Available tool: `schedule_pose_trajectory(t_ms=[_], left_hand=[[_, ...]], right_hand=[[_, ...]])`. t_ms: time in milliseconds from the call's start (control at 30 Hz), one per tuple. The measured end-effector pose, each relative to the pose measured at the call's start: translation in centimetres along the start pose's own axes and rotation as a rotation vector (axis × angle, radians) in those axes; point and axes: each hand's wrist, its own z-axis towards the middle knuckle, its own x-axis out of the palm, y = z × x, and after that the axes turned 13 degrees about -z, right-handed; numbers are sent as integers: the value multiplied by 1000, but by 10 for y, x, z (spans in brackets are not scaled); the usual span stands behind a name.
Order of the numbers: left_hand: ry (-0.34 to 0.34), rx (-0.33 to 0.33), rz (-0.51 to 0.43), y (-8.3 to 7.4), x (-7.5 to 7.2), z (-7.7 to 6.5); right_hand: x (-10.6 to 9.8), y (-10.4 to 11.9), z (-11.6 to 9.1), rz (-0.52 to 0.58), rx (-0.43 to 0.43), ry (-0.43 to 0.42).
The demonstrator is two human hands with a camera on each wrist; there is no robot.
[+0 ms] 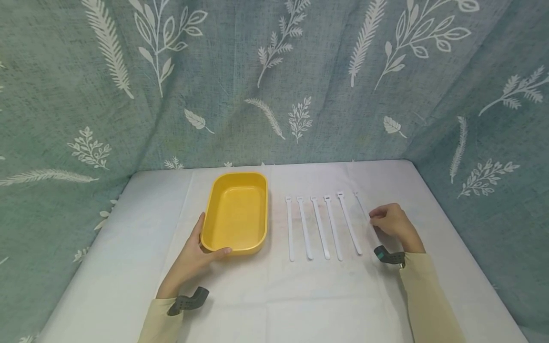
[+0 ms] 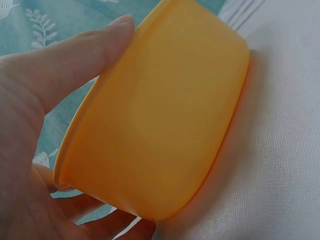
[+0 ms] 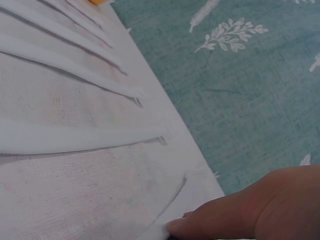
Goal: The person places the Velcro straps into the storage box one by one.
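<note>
My left hand (image 1: 193, 257) holds a yellow plastic tub (image 1: 235, 216) by its near-left corner. In the left wrist view the thumb lies along the rim of the tub (image 2: 160, 110), with the other fingers under and beside its wall. At the right, my right hand (image 1: 393, 223) pinches a white cable tie (image 1: 362, 206), a flat strap whose narrow head points away from me. In the right wrist view the pinched tie (image 3: 156, 231) shows only in part; the fingertips hide some of it. Nothing lies inside the tub.
Between the hands lie several more white cable ties (image 1: 318, 226) in a spaced row, slotted heads at the far end. A white cloth (image 1: 300, 314) covers the table. Green leaf-patterned fabric (image 1: 231, 85) hangs behind and at both sides.
</note>
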Motion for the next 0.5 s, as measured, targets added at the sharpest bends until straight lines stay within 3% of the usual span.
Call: schedule_pose_trajectory(t_ms=[267,500], left_hand=[[-1,5,-9,0,1,0],[-2,-10,6,2,0,0]], right_hand=[[0,-2,1,17,19,4],[-7,-2,-2,128,24,33]])
